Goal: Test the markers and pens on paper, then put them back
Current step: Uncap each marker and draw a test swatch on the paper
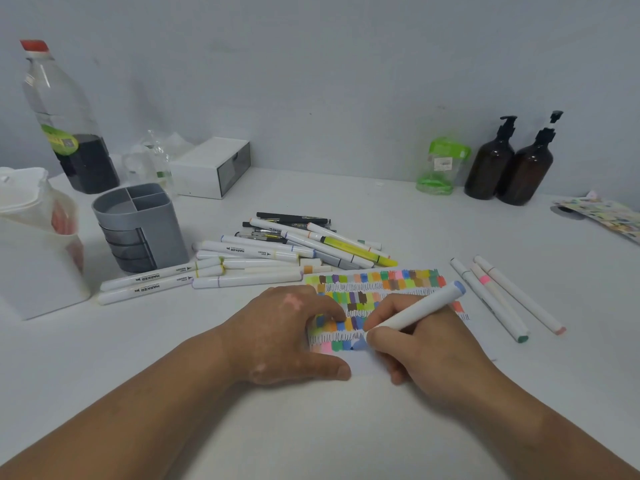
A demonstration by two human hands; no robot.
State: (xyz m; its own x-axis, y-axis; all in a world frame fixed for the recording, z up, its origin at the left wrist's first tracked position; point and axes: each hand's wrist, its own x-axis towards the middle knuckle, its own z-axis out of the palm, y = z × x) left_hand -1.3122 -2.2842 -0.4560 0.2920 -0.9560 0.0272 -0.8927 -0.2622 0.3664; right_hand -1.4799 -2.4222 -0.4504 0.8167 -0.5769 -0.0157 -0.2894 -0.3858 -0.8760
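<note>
White table (329, 427) spreads open across lower frame. My left hand (287, 337) presses flat on one paper (398, 280); right hand (426, 344) grips one marker (426, 304). Three markers (519, 294) lie right, near the paper's edge.

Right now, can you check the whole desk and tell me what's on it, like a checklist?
Surface: white table.
Job's things: swatch paper; blue marker; marker pile behind it; three markers on the right; grey pen organizer.
Clutter: plastic bottle, two brown pump bottles, white drawer box, green packet.
Hands: left hand presses the paper; right hand holds the blue marker, tip on paper.
Cables: nothing seen.
Surroundings: grey wall.
</note>
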